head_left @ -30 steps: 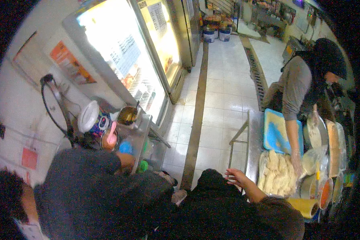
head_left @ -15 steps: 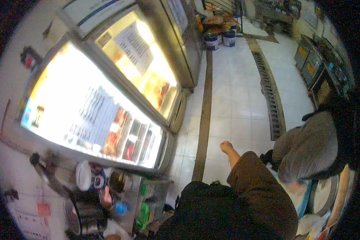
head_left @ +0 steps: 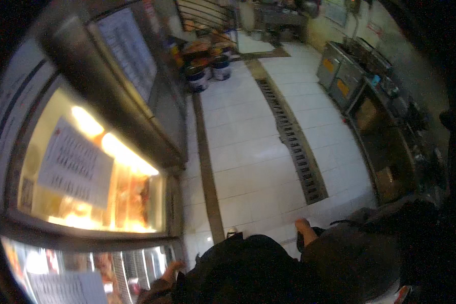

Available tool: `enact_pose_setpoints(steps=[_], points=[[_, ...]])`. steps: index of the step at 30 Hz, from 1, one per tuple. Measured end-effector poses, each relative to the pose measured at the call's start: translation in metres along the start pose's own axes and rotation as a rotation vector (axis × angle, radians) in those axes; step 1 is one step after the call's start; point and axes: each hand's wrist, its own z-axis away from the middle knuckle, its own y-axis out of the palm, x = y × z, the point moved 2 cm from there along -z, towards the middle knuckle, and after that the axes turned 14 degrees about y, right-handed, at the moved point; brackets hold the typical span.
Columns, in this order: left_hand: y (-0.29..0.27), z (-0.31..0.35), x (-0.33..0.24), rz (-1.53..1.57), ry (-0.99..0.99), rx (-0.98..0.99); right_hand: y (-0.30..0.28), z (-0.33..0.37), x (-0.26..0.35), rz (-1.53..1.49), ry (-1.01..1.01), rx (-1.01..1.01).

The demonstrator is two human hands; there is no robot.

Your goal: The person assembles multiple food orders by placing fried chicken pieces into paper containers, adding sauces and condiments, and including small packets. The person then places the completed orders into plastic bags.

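Note:
My right hand (head_left: pixel 302 224) hangs low in front of my body, above the tiled floor. Its fingers look curled in, and nothing shows in them. At the lower left, my left hand (head_left: pixel 175 267) is beside the lit lower glass door of a display fridge (head_left: pixel 137 273). Blur and dim light hide how its fingers are set, and no held thing can be seen. Above that door a second lit glass door (head_left: pixel 33 167) has a white printed sheet (head_left: pixel 78 164) on it, with food glowing behind the glass.
A slotted drain grate (head_left: pixel 291 142) runs along the white tiled floor (head_left: pixel 238 152). Steel kitchen units (head_left: pixel 334 76) line the right side. Several dark buckets (head_left: pixel 196 78) stand at the far left, before a black stair railing (head_left: pixel 202 12). A sink counter (head_left: pixel 281 17) stands at the back.
My view has moved forward along the aisle, and the fridge doors sit lower and farther left. My left hand has come into view. The right hand sits lower; the cluttered shelf has left the picture.

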Motion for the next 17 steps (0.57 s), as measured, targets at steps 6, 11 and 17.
enact_pose_setpoints(steps=[6,11,17], points=[[-0.306,-0.351,-0.259,-0.807,0.317,-0.191,-0.045,0.034,-0.064,-0.390,0.535,0.257],[-0.333,-0.560,-0.558,0.307,0.892,-0.310,-0.081,-0.016,-0.038,-0.474,0.621,0.350],[-0.239,-0.639,-0.581,0.579,0.912,0.334,-0.196,-0.227,0.128,-0.210,0.300,0.381]])
